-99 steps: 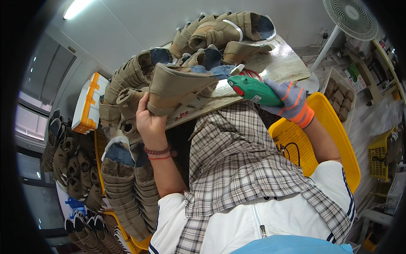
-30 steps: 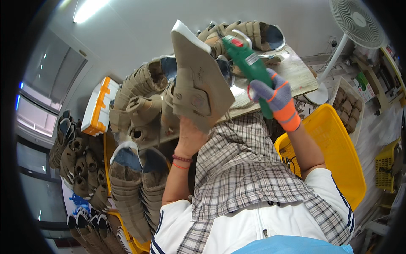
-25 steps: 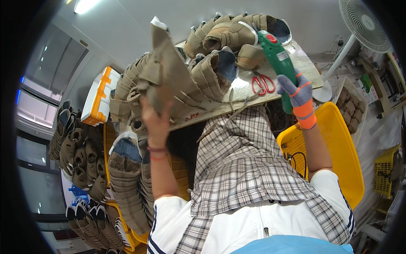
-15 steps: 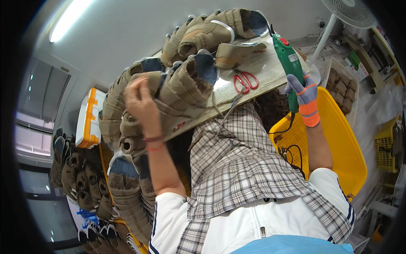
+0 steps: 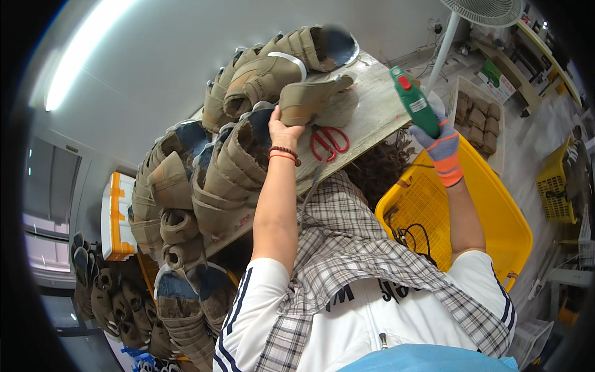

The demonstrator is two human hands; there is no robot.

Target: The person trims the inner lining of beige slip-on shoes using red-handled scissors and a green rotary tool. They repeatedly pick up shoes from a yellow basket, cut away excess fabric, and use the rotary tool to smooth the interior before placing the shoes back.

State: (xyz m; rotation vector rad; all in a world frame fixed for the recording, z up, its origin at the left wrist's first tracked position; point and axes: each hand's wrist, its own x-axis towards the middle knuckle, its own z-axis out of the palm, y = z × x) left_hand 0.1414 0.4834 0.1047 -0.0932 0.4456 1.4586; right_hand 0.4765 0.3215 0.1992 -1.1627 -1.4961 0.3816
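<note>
My left hand (image 5: 286, 129) grips the near edge of a khaki shoe upper (image 5: 311, 99) above the pale workbench (image 5: 372, 93). In my right hand (image 5: 437, 147), wearing a grey and orange glove, is a green electric hand tool (image 5: 414, 102) with a red switch. The tool points away from me, right of the bench; its tip is not clearly visible. Red-handled scissors (image 5: 330, 144) lie on the bench beside the upper. To the left of my forearm stand nested shoe uppers (image 5: 232, 167) with fleecy lining, and more uppers (image 5: 263, 80) sit behind.
A yellow basket (image 5: 489, 204) with a black cord stands at my right. Behind it are a box of brown bundles (image 5: 477, 118) and a fan (image 5: 446, 46). Dark scraps (image 5: 381, 167) lie beneath the bench edge. More uppers (image 5: 186, 310) and an orange-white case (image 5: 118, 214) are at left.
My left hand has moved right from the stacked uppers at left and taken hold of the single upper near the scissors. My right hand still holds the green tool.
</note>
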